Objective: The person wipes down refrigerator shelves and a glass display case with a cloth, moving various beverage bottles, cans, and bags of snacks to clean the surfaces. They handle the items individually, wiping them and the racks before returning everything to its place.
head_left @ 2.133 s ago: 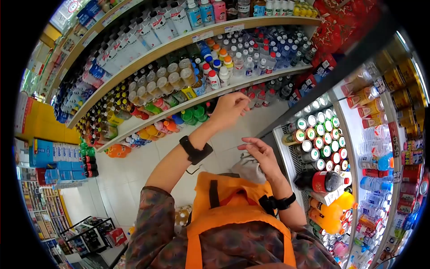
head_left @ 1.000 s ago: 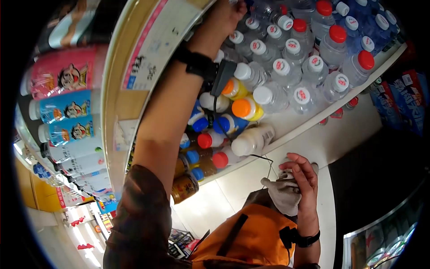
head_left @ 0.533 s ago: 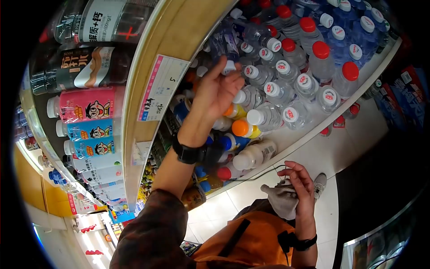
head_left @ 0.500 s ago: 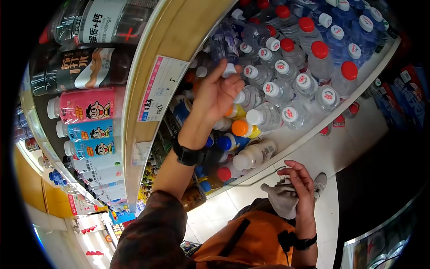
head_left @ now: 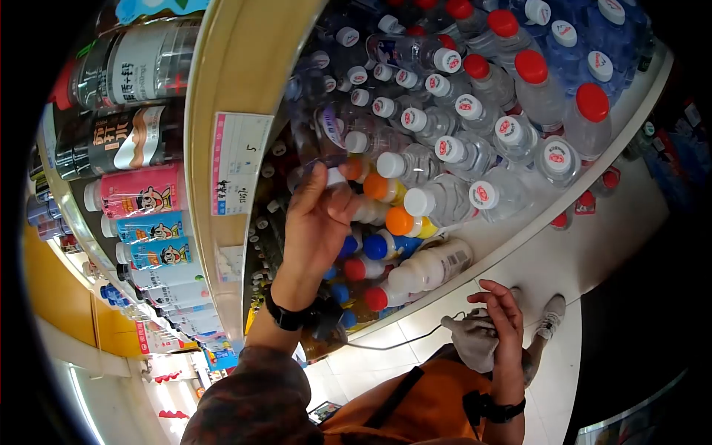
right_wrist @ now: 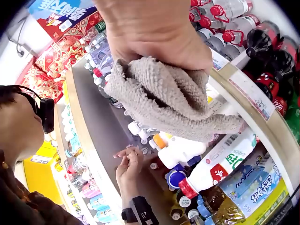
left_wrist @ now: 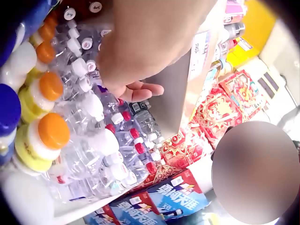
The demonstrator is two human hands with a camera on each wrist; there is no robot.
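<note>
- Purple-labelled bottle [head_left: 328,130]: tilted, above the middle shelf [head_left: 486,271], close to the wooden shelf edge [head_left: 222,81]. Clear body smeared and dim; its far end is hard to trace.
- White cap [head_left: 336,176] of that bottle sits at the left hand [head_left: 311,230]. Thumb on one side, bent fingers on the other, clamped on the cap. Fingertips blurred; exact contact hard to read.
- Left wrist view: forearm and back of hand hide the cap and most of the bottle; some fingers show, close together.
- Right hand [head_left: 507,330], lower and well apart, holds a grey cloth [head_left: 475,345]. Upper fingers bent and slightly apart; others lost behind the cloth. Right wrist view: cloth bunched against the palm, fingers hidden under its folds.
- Beside the bottle: white-capped clear bottles [head_left: 452,150] in a crowd, red-capped bottles [head_left: 539,93] beyond, orange-capped bottles [head_left: 408,222] nearer the person. Bases mostly hidden by neighbours.
- Cream bottle [head_left: 437,267] leans by the shelf's front rim.
- Price tag [head_left: 239,165] on the wooden edge; small print illegible.
- Outward: pink-labelled bottle [head_left: 141,188] on the upper shelf; shoe [head_left: 549,315] on the floor, orange apron [head_left: 404,408] cut off at the bottom.
- Left wrist view: round blurred patch covers the lower right.
</note>
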